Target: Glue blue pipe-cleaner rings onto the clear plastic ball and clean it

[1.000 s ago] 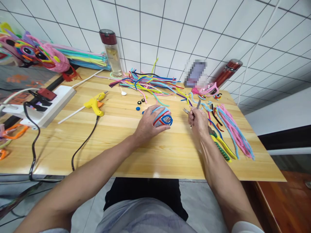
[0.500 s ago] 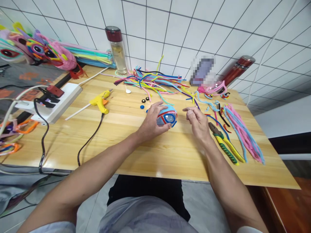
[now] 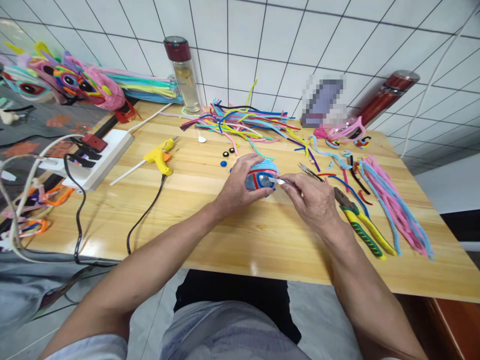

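Note:
My left hand (image 3: pixel 240 184) is closed around a light blue pipe-cleaner craft piece (image 3: pixel 259 166), with red strips and a blue ring around a shiny, clear round part. My right hand (image 3: pixel 313 197) pinches a thin, pale flat piece (image 3: pixel 278 181), whose tip reaches the round part; its exact kind is unclear. Just above the right hand, a pointed metal tool (image 3: pixel 307 171) shows in part, its other end hidden. Yellow-and-green pliers (image 3: pixel 360 220) lie right of that hand.
A yellow glue gun (image 3: pixel 162 157) lies left, its cord trailing to the front edge. Behind it are a power strip (image 3: pixel 107 160) and a glass bottle (image 3: pixel 183 75). Loose pipe cleaners (image 3: pixel 240 122) spread along the back. A pink-and-blue bundle (image 3: pixel 393 205) lies right.
My right hand has moved in against the craft piece, and a pale flat piece now shows in its fingers. The pointed tool has come into sight. The view has shifted slightly.

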The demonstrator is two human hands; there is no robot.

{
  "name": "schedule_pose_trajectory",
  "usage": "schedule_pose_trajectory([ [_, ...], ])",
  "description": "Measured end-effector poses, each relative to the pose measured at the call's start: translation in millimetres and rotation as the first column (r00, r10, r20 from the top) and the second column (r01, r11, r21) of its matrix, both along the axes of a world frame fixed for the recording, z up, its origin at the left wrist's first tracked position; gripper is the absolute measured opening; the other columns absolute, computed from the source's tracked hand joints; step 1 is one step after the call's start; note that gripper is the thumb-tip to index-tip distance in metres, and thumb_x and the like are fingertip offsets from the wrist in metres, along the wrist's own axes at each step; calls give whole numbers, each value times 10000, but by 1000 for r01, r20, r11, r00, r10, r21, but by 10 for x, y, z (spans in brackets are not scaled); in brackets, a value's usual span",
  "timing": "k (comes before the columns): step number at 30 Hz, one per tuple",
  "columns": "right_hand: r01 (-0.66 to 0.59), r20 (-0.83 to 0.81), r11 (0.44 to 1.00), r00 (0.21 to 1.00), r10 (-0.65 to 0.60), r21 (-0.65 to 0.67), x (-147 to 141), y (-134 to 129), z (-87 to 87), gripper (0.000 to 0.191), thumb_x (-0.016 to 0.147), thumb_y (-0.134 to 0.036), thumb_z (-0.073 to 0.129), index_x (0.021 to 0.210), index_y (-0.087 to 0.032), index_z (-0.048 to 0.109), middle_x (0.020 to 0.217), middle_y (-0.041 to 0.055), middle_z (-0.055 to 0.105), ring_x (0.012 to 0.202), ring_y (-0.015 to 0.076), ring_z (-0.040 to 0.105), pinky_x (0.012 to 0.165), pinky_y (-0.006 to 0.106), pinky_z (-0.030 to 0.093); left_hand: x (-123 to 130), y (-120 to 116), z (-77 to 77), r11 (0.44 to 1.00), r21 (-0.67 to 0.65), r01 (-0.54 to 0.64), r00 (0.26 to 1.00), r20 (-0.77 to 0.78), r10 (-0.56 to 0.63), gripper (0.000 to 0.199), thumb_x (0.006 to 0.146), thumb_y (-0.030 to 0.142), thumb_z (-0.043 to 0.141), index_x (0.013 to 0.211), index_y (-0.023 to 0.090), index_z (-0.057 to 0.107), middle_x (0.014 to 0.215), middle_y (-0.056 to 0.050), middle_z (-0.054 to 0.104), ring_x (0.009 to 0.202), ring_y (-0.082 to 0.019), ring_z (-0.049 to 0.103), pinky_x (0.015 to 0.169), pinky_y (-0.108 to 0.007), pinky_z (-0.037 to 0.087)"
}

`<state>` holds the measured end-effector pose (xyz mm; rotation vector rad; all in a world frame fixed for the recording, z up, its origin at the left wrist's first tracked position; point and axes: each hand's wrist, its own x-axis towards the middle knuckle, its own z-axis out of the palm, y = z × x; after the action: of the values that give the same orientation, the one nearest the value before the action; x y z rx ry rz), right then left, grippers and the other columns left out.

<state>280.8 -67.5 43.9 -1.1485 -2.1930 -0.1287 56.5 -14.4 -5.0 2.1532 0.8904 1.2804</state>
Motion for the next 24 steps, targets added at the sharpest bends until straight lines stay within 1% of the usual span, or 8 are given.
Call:
schedule_pose_trajectory([
  [4, 27, 41, 1000, 999, -27, -3, -42, -22, -32, 222, 1052, -305, 539, 1173, -234, 710, 943, 47, 781, 815, 165, 716, 742, 274, 494, -52, 4, 24, 999, 28, -15, 998, -64, 16, 658, 838, 536, 791, 1352, 216, 531, 1498, -198, 514, 1480, -341, 449, 1215, -564, 380],
  [8, 32, 59, 999, 998, -31, -15, -58, -9, -90, 226, 1048, -300, 542, 1174, -230, 716, 965, 55, 785, 848, 174, 721, 769, 286, 496, -78, 16, 12, 999, 34, -14, 992, -127, 18, 690, 835, 604, 768, 1357, 227, 519, 1503, -194, 520, 1483, -342, 447, 1222, -574, 367],
  [11, 52, 78, 999, 996, -52, -3, -61, 3, -102, 240, 1054, -332, 536, 1157, -229, 727, 898, 45, 773, 807, 167, 708, 731, 279, 472, -70, 17, 0, 998, 60, -17, 992, -125, 24, 685, 850, 636, 732, 1352, 222, 520, 1507, -196, 514, 1474, -328, 458, 1217, -556, 380],
  [14, 73, 120, 997, 990, -75, 23, -71, 9, -104, 262, 1063, -366, 516, 1098, -231, 739, 832, 35, 753, 747, 156, 685, 676, 277, 437, -55, 5, -2, 996, 83, -20, 993, -117, 29, 634, 885, 620, 698, 1342, 217, 522, 1506, -196, 510, 1473, -309, 461, 1214, -542, 388],
  [18, 72, 113, 997, 991, -76, 33, -89, 11, -114, 258, 1063, -367, 520, 1067, -230, 739, 848, 35, 761, 742, 153, 686, 664, 276, 433, -51, -9, 6, 996, 84, -6, 993, -121, 16, 593, 922, 586, 672, 1360, 219, 514, 1513, -199, 503, 1475, -304, 458, 1211, -546, 387],
  [21, 79, 122, 997, 989, -81, 26, -102, 14, -120, 260, 1067, -370, 510, 1074, -239, 735, 851, 31, 767, 753, 153, 695, 671, 271, 443, -57, -7, 11, 997, 71, -4, 991, -133, 13, 597, 921, 590, 672, 1371, 232, 514, 1517, -189, 505, 1475, -309, 456, 1212, -559, 382],
  [24, 89, 130, 995, 987, -94, 48, -117, 19, -130, 255, 1069, -360, 508, 1084, -238, 731, 839, 29, 769, 760, 154, 704, 680, 271, 454, -55, -5, 14, 998, 55, -14, 989, -143, 22, 582, 930, 608, 649, 1360, 238, 521, 1510, -177, 513, 1475, -302, 457, 1208, -554, 391],
])
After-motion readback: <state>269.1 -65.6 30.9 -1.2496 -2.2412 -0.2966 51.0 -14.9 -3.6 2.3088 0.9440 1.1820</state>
